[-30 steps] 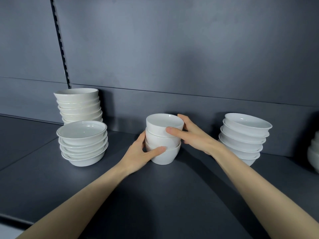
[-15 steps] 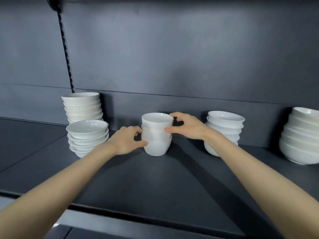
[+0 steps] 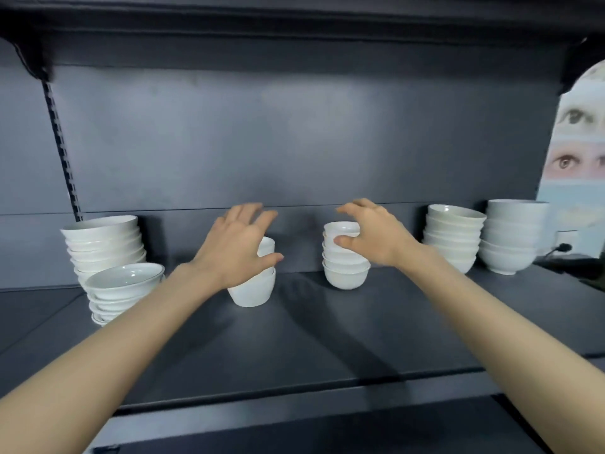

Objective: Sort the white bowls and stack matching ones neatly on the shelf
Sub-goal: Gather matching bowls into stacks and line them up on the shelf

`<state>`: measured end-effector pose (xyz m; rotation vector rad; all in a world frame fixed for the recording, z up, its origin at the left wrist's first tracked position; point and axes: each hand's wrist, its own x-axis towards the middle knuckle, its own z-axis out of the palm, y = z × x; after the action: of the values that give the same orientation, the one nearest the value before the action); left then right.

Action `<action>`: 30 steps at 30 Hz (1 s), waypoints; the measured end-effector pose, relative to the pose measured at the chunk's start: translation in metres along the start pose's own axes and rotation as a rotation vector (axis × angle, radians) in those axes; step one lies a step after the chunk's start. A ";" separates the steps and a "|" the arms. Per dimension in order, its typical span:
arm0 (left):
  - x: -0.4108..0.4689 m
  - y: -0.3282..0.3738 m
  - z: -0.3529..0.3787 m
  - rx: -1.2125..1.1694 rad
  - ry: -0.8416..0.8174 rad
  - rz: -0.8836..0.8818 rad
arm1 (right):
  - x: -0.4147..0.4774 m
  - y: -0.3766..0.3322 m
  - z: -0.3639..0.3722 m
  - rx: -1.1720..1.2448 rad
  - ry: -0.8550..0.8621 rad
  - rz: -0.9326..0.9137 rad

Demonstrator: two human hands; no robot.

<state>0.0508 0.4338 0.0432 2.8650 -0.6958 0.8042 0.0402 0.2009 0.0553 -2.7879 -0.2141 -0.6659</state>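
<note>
A short stack of small deep white bowls (image 3: 253,290) stands mid-shelf. My left hand (image 3: 239,247) hovers in front of its top with fingers spread, holding nothing. To the right is a taller stack of several matching small bowls (image 3: 345,270). My right hand (image 3: 373,234) arches over that stack; the thumb lies against an upper bowl while the fingers stay above the rim. Both stacks are partly hidden by my hands.
Two stacks of wider bowls sit at the left, one at the back (image 3: 104,244) and one in front (image 3: 124,286). At the right stand a shallow-bowl stack (image 3: 455,237) and a larger-bowl stack (image 3: 514,240). The dark shelf (image 3: 327,339) has an upper shelf (image 3: 294,14) overhead.
Both hands have let go of the middle stack and opened. The right hand has moved right to a second small stack. The view has pulled back and tilted up.
</note>
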 end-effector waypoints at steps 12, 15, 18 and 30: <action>0.013 0.108 -0.018 0.070 0.065 0.208 | -0.071 0.085 -0.078 -0.167 0.045 0.155; 0.018 0.143 -0.018 0.063 0.069 0.217 | -0.090 0.117 -0.096 -0.164 0.055 0.163; 0.019 0.185 -0.013 0.051 0.070 0.208 | -0.110 0.151 -0.110 -0.174 0.050 0.154; 0.052 0.355 0.036 -0.029 0.023 0.176 | -0.163 0.309 -0.153 -0.164 -0.058 0.176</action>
<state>-0.0520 0.0891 0.0251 2.7932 -0.9597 0.8392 -0.1057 -0.1512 0.0425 -2.9396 0.0786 -0.5849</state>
